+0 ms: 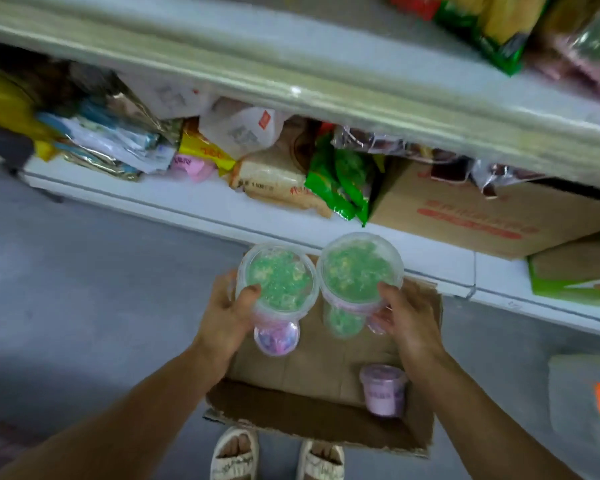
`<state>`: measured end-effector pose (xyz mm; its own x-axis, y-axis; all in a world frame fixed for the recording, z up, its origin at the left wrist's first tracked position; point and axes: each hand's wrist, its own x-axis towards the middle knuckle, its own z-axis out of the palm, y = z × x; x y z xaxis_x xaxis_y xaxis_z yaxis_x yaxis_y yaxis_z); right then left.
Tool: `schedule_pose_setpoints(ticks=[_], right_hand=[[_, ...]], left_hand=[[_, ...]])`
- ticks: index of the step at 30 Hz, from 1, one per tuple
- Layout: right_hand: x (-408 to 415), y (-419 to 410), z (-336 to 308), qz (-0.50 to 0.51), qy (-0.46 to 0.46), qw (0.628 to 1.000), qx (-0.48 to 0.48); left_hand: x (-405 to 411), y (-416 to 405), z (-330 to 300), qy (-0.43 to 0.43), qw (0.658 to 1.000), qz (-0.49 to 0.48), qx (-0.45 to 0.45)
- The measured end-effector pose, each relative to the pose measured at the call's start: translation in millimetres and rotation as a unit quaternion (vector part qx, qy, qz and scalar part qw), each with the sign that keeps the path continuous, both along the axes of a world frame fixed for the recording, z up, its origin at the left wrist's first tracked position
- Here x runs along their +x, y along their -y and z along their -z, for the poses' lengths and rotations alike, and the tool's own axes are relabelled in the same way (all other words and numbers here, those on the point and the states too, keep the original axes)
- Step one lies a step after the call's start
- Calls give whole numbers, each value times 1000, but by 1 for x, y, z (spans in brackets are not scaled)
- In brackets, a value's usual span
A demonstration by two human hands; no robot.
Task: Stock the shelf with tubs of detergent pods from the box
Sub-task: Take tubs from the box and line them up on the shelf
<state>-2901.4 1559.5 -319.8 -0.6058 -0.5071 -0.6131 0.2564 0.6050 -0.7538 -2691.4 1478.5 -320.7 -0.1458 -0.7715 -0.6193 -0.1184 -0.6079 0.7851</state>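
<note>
My left hand [227, 313] grips a clear tub of green pods [279, 275] by its side, thumb on the lid's rim. My right hand [406, 318] grips a second tub of green pods [359, 266] the same way. Both tubs are held side by side above an open cardboard box [321, 372] on the floor, just in front of the bottom shelf [187, 202]. Inside the box lie a purple-pod tub [276, 337] under my left hand, a green-pod tub [343, 322] under the right one, and an upright purple tub [383, 389] at the box's right side.
The bottom shelf holds several bags, a green packet [340, 181] and a large brown carton [465, 209]. An upper shelf edge [291, 88] overhangs it. Grey floor spreads to the left. My sandalled feet [278, 455] stand behind the box. A grey bag [586, 403] lies right.
</note>
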Motion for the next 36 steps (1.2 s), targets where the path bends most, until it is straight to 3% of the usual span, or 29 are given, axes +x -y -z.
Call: schedule_pose_setpoints(ticks=[11, 18, 28, 36], right_hand=[[42, 33, -292, -16, 5, 989, -149], [64, 23, -443, 3, -11, 973, -230], [59, 24, -602, -2, -42, 945, -325], [43, 20, -672, -61, -56, 925, -370]], left_hand=[[47, 38, -276, -59, 997, -23, -54], [77, 48, -424, -135, 985, -3, -112], [86, 47, -595, -180, 966, 1, -184], [77, 38, -663, -196, 959, -11, -203]])
